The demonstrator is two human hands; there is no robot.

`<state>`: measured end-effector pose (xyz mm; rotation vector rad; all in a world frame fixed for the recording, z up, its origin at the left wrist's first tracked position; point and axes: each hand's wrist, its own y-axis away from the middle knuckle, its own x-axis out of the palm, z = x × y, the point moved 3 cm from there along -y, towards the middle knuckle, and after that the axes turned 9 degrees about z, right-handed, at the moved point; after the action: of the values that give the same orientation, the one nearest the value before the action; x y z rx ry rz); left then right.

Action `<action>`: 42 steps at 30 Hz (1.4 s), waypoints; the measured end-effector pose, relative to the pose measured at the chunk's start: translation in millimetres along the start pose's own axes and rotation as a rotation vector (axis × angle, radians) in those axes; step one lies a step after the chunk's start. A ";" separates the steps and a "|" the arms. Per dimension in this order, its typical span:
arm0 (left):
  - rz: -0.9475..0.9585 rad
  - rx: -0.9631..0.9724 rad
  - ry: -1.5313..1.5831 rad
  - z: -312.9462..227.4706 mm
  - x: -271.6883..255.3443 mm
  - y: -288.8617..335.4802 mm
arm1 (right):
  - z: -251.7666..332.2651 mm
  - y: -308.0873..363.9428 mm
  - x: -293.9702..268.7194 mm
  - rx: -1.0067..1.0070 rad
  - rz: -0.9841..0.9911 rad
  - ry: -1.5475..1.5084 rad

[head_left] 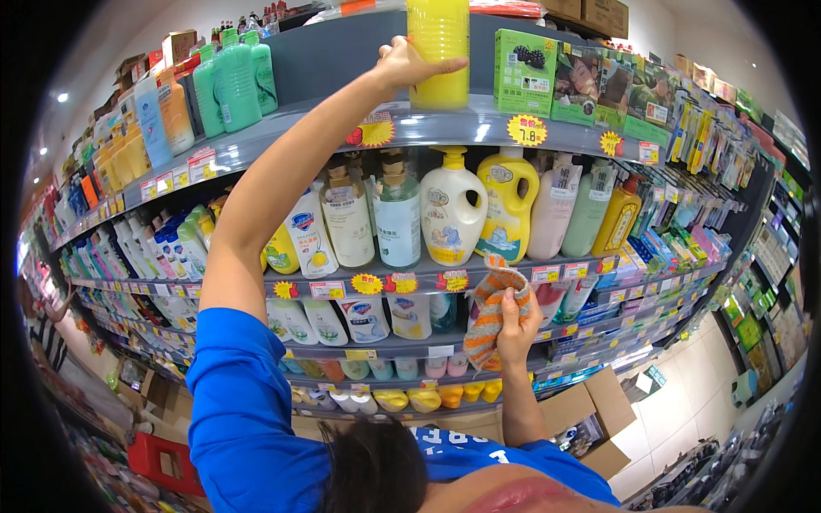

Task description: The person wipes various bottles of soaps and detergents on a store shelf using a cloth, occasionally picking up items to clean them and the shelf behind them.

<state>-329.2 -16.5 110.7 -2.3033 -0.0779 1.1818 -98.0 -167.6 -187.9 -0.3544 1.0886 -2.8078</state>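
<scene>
My left arm reaches up to the top shelf (pixel 419 128). There my left hand (pixel 406 67) is closed around a tall ribbed yellow bottle (pixel 440 60), its thumb lying across the front. The bottle stands upright near the shelf's front edge, with its top cut off by the picture's rim. Lower and to the right, my right hand (pixel 518 329) grips an orange and grey striped cloth (pixel 487 321), thumb pressed on it. The cloth hangs in front of the shelf below, close to a yellow jug-shaped bottle (pixel 506 205) and a white pump bottle (pixel 453 205).
Green bottles (pixel 233 81) stand left on the top shelf, and a green box (pixel 524 73) stands right of my left hand. Packed lower shelves curve away on both sides. An open cardboard box (pixel 599 410) and a red plastic stool (pixel 162 462) are on the floor.
</scene>
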 end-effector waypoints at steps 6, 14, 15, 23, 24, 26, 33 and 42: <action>0.238 0.030 0.428 18.2 -20.4 13.1 | 5.9 1.9 4.0 0.004 0.006 -0.017; 0.093 0.016 0.140 -10.8 -1.0 12.1 | -6.0 6.6 -0.2 0.040 0.021 0.007; 0.126 -0.030 0.295 -10.6 -6.4 18.8 | -4.5 7.8 0.9 0.056 0.026 -0.031; 0.187 0.062 0.356 1.9 -2.2 6.5 | -8.4 10.7 -6.7 0.075 -0.003 0.035; 0.156 0.058 0.349 3.2 0.8 4.6 | -10.2 11.0 -7.1 0.081 0.003 0.035; 0.129 0.059 0.342 1.2 3.2 4.2 | -13.0 10.7 -5.5 0.072 0.013 0.059; 0.039 0.025 0.407 -12.5 14.5 10.8 | -20.4 11.1 -3.3 0.086 0.002 0.048; 0.061 0.045 0.302 -14.2 14.6 8.2 | -23.9 11.8 2.6 0.089 -0.010 0.031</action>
<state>-311.0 -25.5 102.5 -2.4301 0.1293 0.8418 -106.3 -161.2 -212.5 -0.3098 0.9667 -2.8681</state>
